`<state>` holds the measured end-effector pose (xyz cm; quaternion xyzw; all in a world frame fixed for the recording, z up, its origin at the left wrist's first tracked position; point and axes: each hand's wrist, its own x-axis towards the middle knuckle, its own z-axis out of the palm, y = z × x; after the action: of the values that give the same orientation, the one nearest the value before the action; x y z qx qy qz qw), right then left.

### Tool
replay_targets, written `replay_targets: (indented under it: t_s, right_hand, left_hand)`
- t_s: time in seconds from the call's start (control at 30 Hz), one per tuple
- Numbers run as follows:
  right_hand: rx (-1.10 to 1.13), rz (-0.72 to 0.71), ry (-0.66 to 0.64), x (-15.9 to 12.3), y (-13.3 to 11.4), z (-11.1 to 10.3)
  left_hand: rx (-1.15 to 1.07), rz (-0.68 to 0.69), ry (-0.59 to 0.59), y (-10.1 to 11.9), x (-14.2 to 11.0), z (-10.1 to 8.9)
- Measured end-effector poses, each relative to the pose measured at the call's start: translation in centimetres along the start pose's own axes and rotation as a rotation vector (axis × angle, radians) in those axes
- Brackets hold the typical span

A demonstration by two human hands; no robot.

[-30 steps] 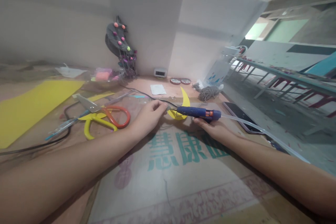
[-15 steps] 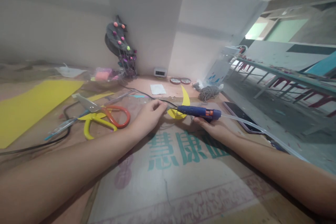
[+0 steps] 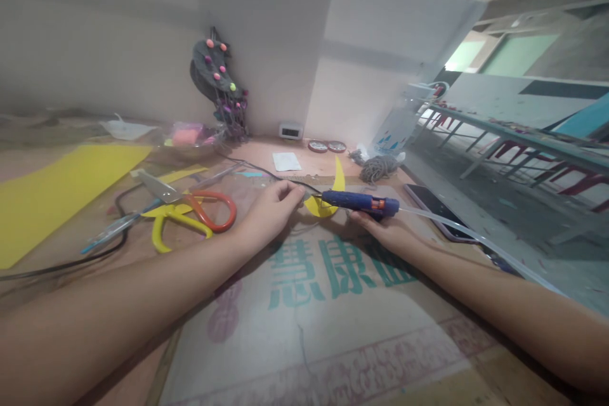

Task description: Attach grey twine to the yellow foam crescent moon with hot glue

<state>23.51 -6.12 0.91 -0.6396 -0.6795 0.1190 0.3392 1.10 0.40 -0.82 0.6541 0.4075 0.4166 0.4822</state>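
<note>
My right hand [image 3: 380, 226] is closed around a blue hot glue gun [image 3: 356, 201], which points left with a clear glue stick [image 3: 445, 219] trailing from its back. Its nozzle is at the lower tip of a yellow crescent cutout [image 3: 339, 174]. My left hand [image 3: 281, 203] is closed in a pinch at that same tip, right by the nozzle. A thin grey strand seems to lie below the crescent; whether the pinching fingers also hold it is hidden. The glue gun covers the crescent's middle.
Orange-and-yellow scissors [image 3: 183, 206] lie left, near a yellow sheet [image 3: 61, 196] and a black cord [image 3: 121, 244]. Behind are a decorated grey crescent [image 3: 209, 70], a small clock [image 3: 290, 131] and grey yarn [image 3: 378, 169]. A phone [image 3: 438, 212] lies at right on the printed cardboard's [image 3: 304, 342] far side.
The crescent's upper tip has shifted slightly to the right. The glue gun has moved only a hair, and both hands stay almost in place.
</note>
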Motion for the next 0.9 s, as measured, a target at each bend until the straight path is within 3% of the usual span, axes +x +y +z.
replay_targets:
  t_s: [0.2,0.37,0.5,0.7,0.8,0.9]
  right_hand:
    - [-0.020,0.125,0.021,0.2,0.9,-0.3]
    - [0.153,-0.010,0.128,1.6,1.6,-1.4]
    - [0.288,0.017,0.139,2.8,2.0,-2.0]
    - [0.543,0.100,0.093,3.9,3.3,-1.2]
    - [0.546,0.096,0.097,4.7,3.5,-1.3]
    - [0.498,0.102,0.020,6.3,2.6,-1.9]
  left_hand:
    - [0.018,0.025,0.025,0.1,0.0,0.0]
    - [0.016,0.008,0.018,0.0,0.2,-0.1]
    - [0.005,0.004,0.002,-0.1,0.2,0.1]
    - [-0.091,-0.034,-0.115,0.1,0.0,0.5]
    - [-0.106,-0.060,-0.198,0.6,-0.3,0.6]
    - [-0.117,-0.072,-0.281,1.1,-0.4,0.5]
